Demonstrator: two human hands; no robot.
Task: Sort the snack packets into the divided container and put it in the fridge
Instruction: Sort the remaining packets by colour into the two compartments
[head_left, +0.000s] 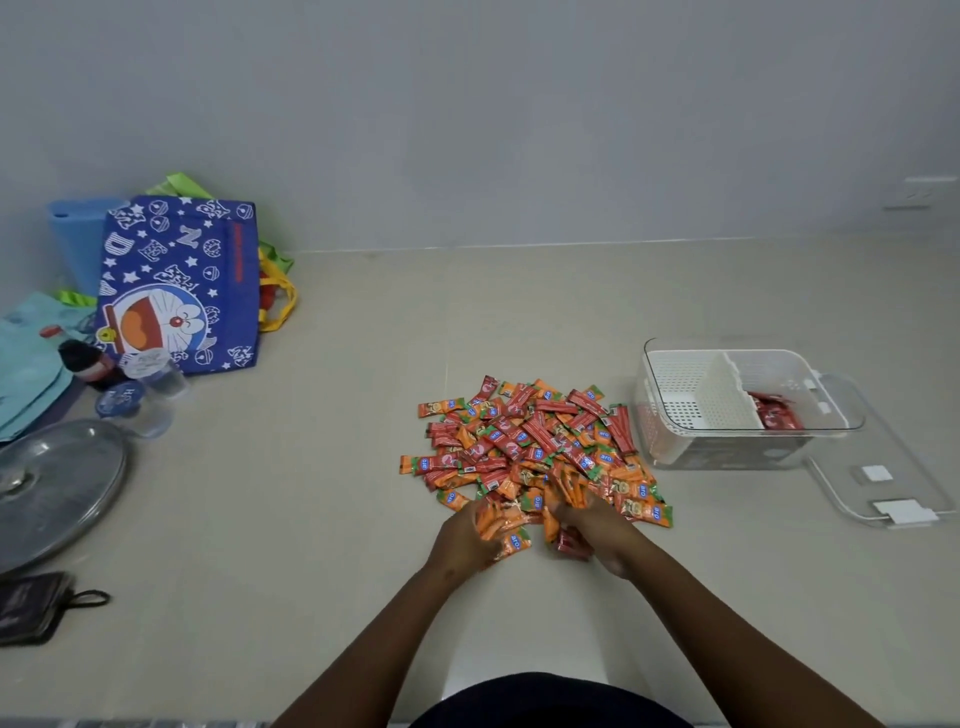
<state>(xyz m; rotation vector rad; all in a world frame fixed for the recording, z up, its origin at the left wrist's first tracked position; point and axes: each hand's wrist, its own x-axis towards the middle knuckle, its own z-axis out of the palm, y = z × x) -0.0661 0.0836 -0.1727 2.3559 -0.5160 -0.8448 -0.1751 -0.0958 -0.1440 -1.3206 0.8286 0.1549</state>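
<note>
A heap of red and orange snack packets (535, 441) lies on the pale floor in the middle. At the heap's near edge, my left hand (462, 540) grips a bunch of orange packets (501, 522). My right hand (597, 530) is beside it, closed on red packets (571, 543). To the right stands the clear divided container (675, 447) with a white perforated insert. Its right compartment holds a few red packets (776, 410); the left compartment shows none.
The container's clear lid (883, 488) lies flat to its right. At the left are a blue cartoon tote bag (176, 291), water cups (145, 395), a dark bottle (83, 361), a fan grille (52, 488) and a black pouch (36, 608). A wall runs behind.
</note>
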